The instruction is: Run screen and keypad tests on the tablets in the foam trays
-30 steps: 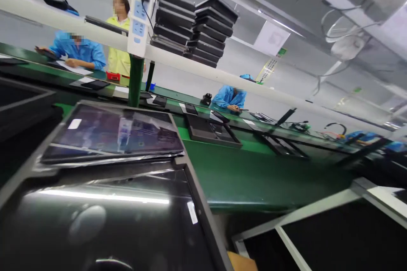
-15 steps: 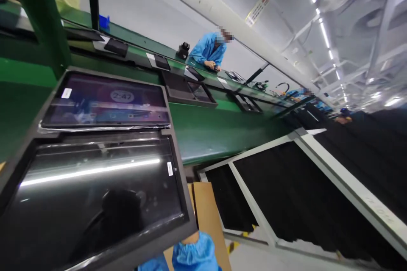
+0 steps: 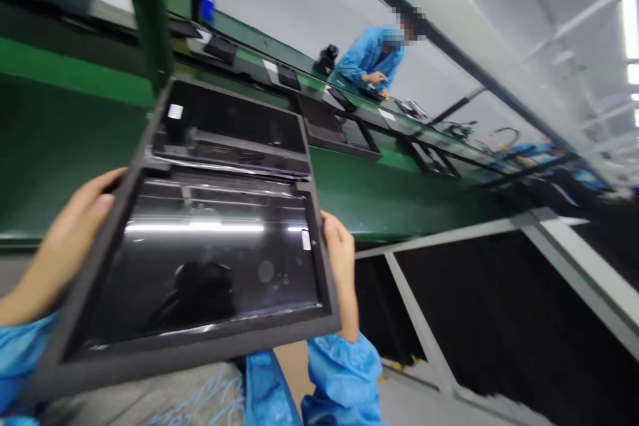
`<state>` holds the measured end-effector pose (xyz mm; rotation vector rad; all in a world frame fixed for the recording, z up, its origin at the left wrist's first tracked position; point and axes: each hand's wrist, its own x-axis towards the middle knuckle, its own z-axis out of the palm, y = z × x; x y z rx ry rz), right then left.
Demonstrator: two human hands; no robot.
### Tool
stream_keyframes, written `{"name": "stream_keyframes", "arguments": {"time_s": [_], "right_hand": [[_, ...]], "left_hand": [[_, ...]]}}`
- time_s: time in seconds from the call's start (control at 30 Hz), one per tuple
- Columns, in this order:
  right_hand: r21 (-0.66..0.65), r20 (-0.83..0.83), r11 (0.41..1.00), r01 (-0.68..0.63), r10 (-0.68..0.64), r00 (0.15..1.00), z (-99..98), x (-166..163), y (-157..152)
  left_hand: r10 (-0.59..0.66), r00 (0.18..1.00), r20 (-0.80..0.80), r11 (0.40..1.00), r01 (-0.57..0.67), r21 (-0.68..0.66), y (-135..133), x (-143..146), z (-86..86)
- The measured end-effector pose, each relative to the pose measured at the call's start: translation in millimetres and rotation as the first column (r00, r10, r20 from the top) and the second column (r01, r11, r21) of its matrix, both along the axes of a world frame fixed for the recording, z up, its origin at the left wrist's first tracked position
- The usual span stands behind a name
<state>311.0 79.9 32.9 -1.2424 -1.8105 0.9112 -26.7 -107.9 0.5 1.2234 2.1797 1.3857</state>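
Both my hands hold a dark grey foam tray [image 3: 210, 344] tilted in front of me. My left hand [image 3: 80, 226] grips its left edge, the thumb on the rim and the other fingers partly hidden. On the right edge my right hand [image 3: 341, 259] is wrapped round the side, its fingertips out of sight below. A tablet [image 3: 234, 123] with a dark screen and a small white label lies in the far recess. In the near recess sits a larger glossy black panel [image 3: 219, 263] under clear film, with a white label at its right; it reflects the lights.
A green conveyor belt [image 3: 379, 203] runs beyond the tray, with another foam tray [image 3: 319, 121] on it. Green posts [image 3: 141, 13] rise at the left. Across the line sits a co-worker in blue [image 3: 367, 56]. A white frame with black panels [image 3: 479, 293] stands at the right.
The tray now appears further right and both hands have come into view on its edges. The tablet's screen, lit with a clock before, is now dark. My view has shifted left.
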Motion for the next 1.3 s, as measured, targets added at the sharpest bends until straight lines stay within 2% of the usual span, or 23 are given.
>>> {"name": "stream_keyframes", "arguments": {"time_s": [0.1, 0.2, 0.27, 0.4, 0.5, 0.6, 0.7, 0.8, 0.93, 1.03, 1.13, 1.3], "right_hand": [[0.045, -0.024, 0.999, 0.024, -0.023, 0.999, 9.7, -10.9, 9.3], [0.143, -0.044, 0.988, 0.060, -0.055, 0.998, 24.4, -19.8, 16.4], [0.205, -0.046, 0.978, 0.024, -0.015, 0.999, 38.7, -27.0, 22.0], [0.304, 0.083, 0.937, -0.171, 0.153, 0.985, 69.9, -55.9, 41.3], [0.373, 0.248, 0.852, -0.368, 0.291, 0.924, 84.6, -93.1, 67.0], [0.404, 0.391, 0.767, -0.498, 0.347, 0.852, 92.0, -134.2, 99.4], [0.391, 0.440, 0.756, -0.524, 0.347, 0.828, 98.0, -167.8, 128.9], [0.345, 0.463, 0.745, -0.570, 0.393, 0.794, 104.0, -193.3, 149.0], [0.230, 0.530, 0.668, -0.708, 0.524, 0.667, 105.8, -226.0, 161.3], [0.170, 0.550, 0.601, -0.781, 0.600, 0.581, 102.0, -251.5, 163.1], [0.142, 0.572, 0.555, -0.820, 0.630, 0.525, 97.3, -272.1, 161.7], [0.119, 0.587, 0.588, -0.800, 0.608, 0.534, 90.4, -285.1, 158.0]], "left_hand": [[0.008, 0.996, 0.088, 0.997, -0.015, 0.079, -7.7, 0.1, 2.9], [-0.017, 0.999, 0.051, 0.987, 0.009, 0.158, -17.6, -4.4, 2.9], [-0.021, 1.000, -0.003, 0.981, 0.021, 0.192, -22.7, -6.5, 4.8], [-0.081, 0.983, -0.166, 0.967, 0.118, 0.225, -19.9, -5.4, 16.4], [-0.133, 0.965, -0.224, 0.957, 0.184, 0.226, -3.1, -7.2, 23.9], [-0.144, 0.965, -0.218, 0.960, 0.190, 0.208, 24.5, -18.0, 26.8], [-0.134, 0.961, -0.241, 0.972, 0.175, 0.155, 54.8, -34.9, 29.5], [-0.191, 0.948, -0.256, 0.976, 0.212, 0.054, 80.3, -50.2, 34.4], [-0.333, 0.909, -0.249, 0.943, 0.327, -0.068, 102.4, -62.6, 40.6], [-0.397, 0.880, -0.260, 0.918, 0.380, -0.112, 109.8, -67.2, 40.7], [-0.399, 0.878, -0.263, 0.917, 0.384, -0.108, 111.6, -68.7, 37.2], [-0.371, 0.898, -0.238, 0.927, 0.374, -0.035, 110.6, -67.0, 28.8]]}}
